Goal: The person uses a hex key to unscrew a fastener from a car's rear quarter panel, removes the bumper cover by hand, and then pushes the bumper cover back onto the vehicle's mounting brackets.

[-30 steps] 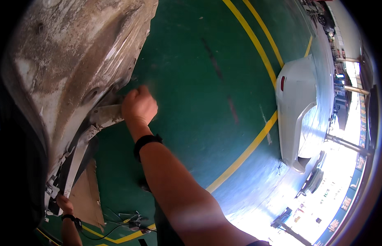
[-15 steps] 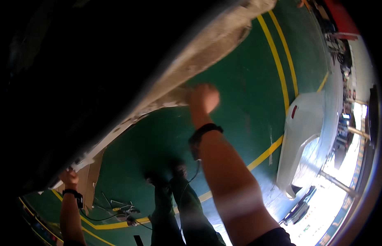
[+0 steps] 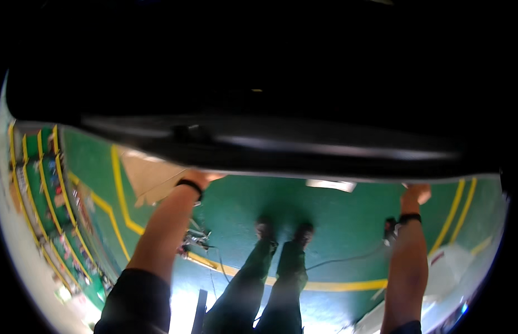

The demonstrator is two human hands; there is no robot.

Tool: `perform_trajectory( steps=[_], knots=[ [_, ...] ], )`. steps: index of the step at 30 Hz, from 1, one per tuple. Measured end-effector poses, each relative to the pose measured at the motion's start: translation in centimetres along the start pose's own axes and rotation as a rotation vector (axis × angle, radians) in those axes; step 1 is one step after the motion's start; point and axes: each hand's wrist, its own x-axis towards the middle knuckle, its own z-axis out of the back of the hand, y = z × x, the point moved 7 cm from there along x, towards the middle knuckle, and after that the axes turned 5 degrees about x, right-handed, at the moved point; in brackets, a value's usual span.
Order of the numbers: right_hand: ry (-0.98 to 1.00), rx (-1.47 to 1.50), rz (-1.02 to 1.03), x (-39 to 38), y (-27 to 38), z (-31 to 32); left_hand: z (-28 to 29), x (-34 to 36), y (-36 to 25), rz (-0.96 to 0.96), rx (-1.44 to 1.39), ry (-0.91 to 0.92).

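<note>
A large dark panel [image 3: 303, 146], most likely a vehicle body part, spans the upper part of the view with its rounded edge facing me. Under that edge on the left, my left hand [image 3: 199, 177] is closed at the rim, its fingertips partly hidden by the panel. Farther right, my right hand [image 3: 418, 193] is curled against the same edge, with part of its fingers out of sight. Much of the panel is too dark to make out.
Brown cardboard [image 3: 150, 177] lies on the green floor at left, near tools [image 3: 196, 238] and cables. A white piece [image 3: 332, 185] shows beneath the panel. White bodywork [image 3: 451, 267] lies at right; yellow-edged shelving [image 3: 44, 203] stands far left.
The view has swung so the panel's edge now runs level rather than diagonally. My right hand has gone from in front of the pale underside to the panel's right edge; my left stays at the rim.
</note>
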Motion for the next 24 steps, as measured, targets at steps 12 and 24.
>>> perform_trajectory(
  steps=[12, 24],
  knots=[
    [-0.134, -0.08, -0.201, -7.4, 14.8, -1.9, 5.2, 0.8, -0.1, 0.381, -0.116, 0.64],
    [0.342, -0.083, -0.726, -5.6, 8.7, 7.1, 8.0, -56.4, -14.3, 1.583, -0.562, 0.294]
  ],
)
